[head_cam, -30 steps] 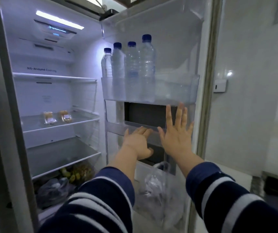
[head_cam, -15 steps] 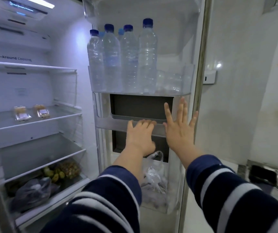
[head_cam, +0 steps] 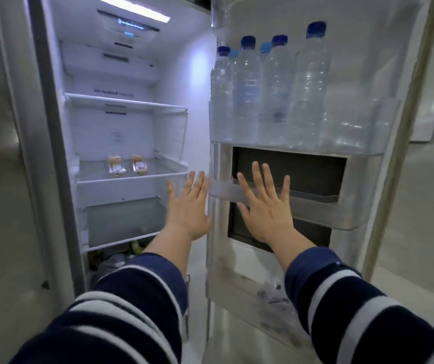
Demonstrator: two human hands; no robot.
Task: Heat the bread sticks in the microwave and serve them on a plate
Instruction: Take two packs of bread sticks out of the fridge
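Swinging off the door, your left hand (head_cam: 188, 206) has flattened out, empty, with the bread packs (head_cam: 126, 166) just beyond-left; right hand (head_cam: 266, 208) stays spread, empty.

I see cool white light from the ceiling strip (head_cam: 133, 7) inside the fridge, washing its back wall bright. The outer walls stay dim and grey. The wide lens bows the door edges, and the striped sleeves (head_cam: 121, 311) blur at the bottom.
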